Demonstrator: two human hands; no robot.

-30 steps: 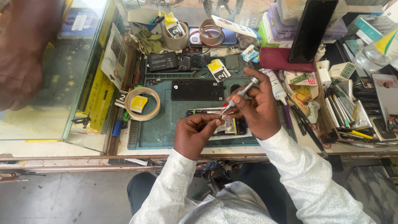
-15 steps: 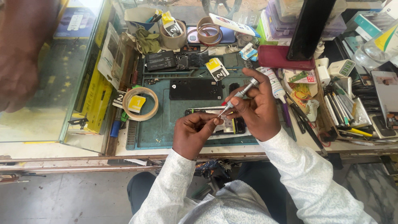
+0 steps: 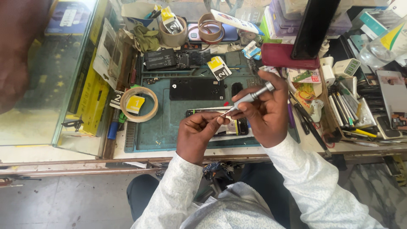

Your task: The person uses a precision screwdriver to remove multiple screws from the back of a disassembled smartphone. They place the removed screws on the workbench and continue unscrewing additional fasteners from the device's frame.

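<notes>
- Right hand (image 3: 267, 116) closed around a silver precision screwdriver (image 3: 250, 98), fingers wrapped on the handle, shaft slanting from 2 o'clock down to 8 o'clock.
- Left hand (image 3: 197, 131) curled, fingertips pinched together at the screwdriver's tip; whatever sits between them too small to tell.
- Both hands meeting over an opened phone (image 3: 233, 126) lying on the teal cutting mat (image 3: 165, 127), near the worktop's front edge at 6 o'clock.
- Black phone back panel (image 3: 197, 89) flat on the mat at 12 o'clock from the hands.
- Roll of tape (image 3: 139, 104) with a yellow tag inside, at 9 o'clock from the hands, on the mat's left edge.
- Dark red case (image 3: 282, 55) at 1 o'clock, well apart.
</notes>
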